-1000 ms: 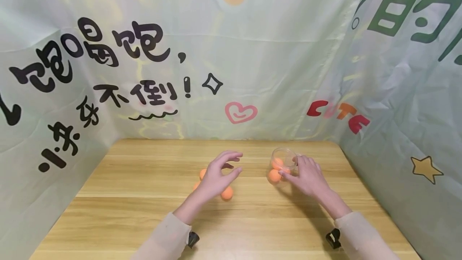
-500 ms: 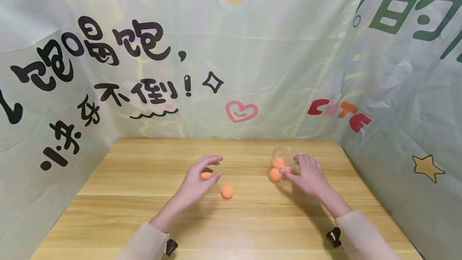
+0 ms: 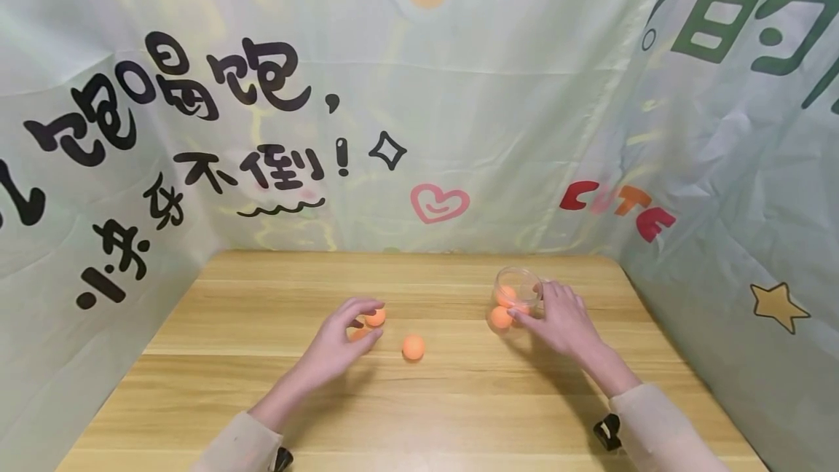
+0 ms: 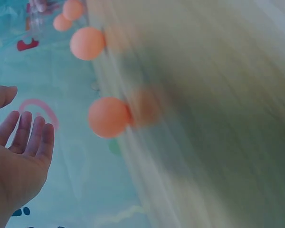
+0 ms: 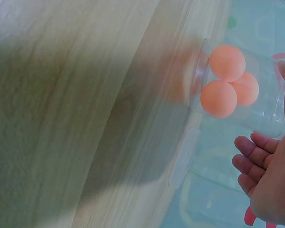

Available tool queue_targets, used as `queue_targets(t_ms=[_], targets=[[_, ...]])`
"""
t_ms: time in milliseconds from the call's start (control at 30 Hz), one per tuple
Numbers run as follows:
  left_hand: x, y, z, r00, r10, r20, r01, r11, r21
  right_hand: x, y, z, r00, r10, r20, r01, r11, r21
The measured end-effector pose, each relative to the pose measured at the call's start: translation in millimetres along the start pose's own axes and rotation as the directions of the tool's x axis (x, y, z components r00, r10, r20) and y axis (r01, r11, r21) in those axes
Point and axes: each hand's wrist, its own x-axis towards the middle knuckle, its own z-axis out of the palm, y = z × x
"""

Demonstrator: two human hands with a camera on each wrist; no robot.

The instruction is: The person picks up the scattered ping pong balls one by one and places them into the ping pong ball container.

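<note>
My right hand [image 3: 560, 320] grips a clear plastic jar [image 3: 519, 284] near its rim, with the thumb on one side and fingers on the other. Inside the upright jar lie three orange balls [image 5: 219, 99], piled at the bottom. My left hand [image 3: 336, 337] hovers over the table, its fingers loosely bent and nothing held. Just beyond its fingertips is one loose orange ball [image 3: 376, 317]. A second ball [image 3: 357, 335] shows partly behind the fingers, and a third ball [image 3: 413, 347] sits to the right. In the left wrist view the hand [image 4: 23, 161] appears apart from the balls.
A flat translucent disc, like a lid [image 5: 184, 157], lies on the table beside the jar in the right wrist view; the right hand hides it from the head view. Printed cloth walls [image 3: 419, 108] enclose the wooden table [image 3: 459, 414] at the back and sides.
My left hand has moved left and lower, away from the jar, uncovering the loose balls it was partly hiding. The right hand and the jar have stayed in place.
</note>
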Motion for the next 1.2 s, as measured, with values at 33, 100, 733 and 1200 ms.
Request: queue_targets(t_ms=[33, 100, 733, 1200], targets=[[-0.9, -2.7, -0.8, 1.000, 0.006, 0.004, -0.006, 1.000, 0.007, -0.3, 0.0, -0.3, 1.000, -0.001, 0.000, 0.001, 1.000, 0.000], [-2.5, -8.4, -2.3, 1.000, 0.020, 0.013, -0.020, 1.000, 0.021, -0.9, 0.0, -1.1, 1.000, 0.000, 0.001, 0.000, 1.000, -0.002], [-6.3, -51.7, -12.0, 0.985, -0.051, 0.165, 0.036, 0.995, 0.089, -2.1, -3.4, -3.7, 1.000, -0.006, -0.001, 0.006, 1.000, -0.014], [-4.8, -57.9, -9.9, 0.976, -0.047, 0.214, 0.024, 0.994, 0.105, -1.3, -3.7, -4.4, 1.000, -0.001, 0.002, 0.001, 1.000, -0.009]])
